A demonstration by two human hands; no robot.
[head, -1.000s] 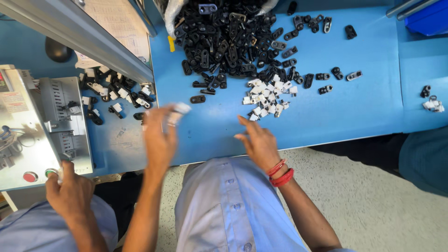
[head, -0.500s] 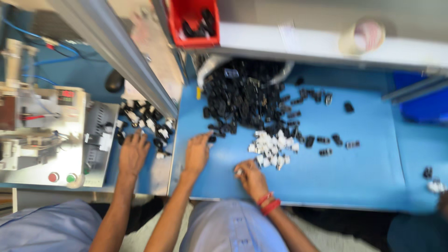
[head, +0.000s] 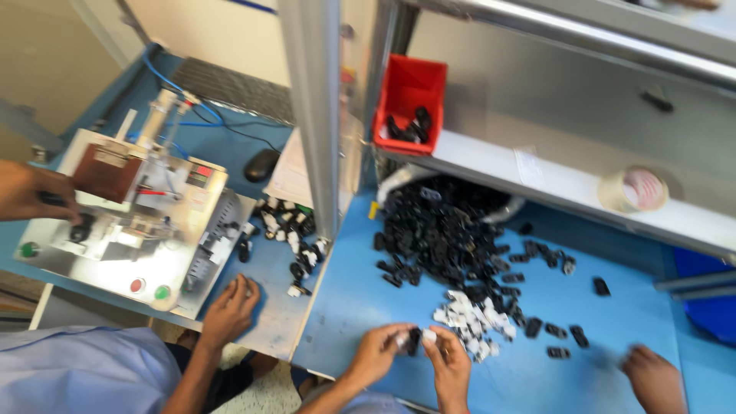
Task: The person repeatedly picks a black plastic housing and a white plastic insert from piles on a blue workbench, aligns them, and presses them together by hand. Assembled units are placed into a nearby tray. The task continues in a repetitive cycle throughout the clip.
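— What have you got there?
— Your left hand (head: 377, 351) and right hand (head: 451, 363) meet near the front edge of the blue counter (head: 606, 337). Your fingers (head: 399, 337) pinch a small black clip (head: 414, 340), glossy moulded plastic, with a white piece (head: 429, 336) against it.
— Room around you?
— White pieces (head: 469, 320) and the black heap (head: 445, 230) lie just behind; bare counter to the right, up to another person's hand (head: 653, 376).
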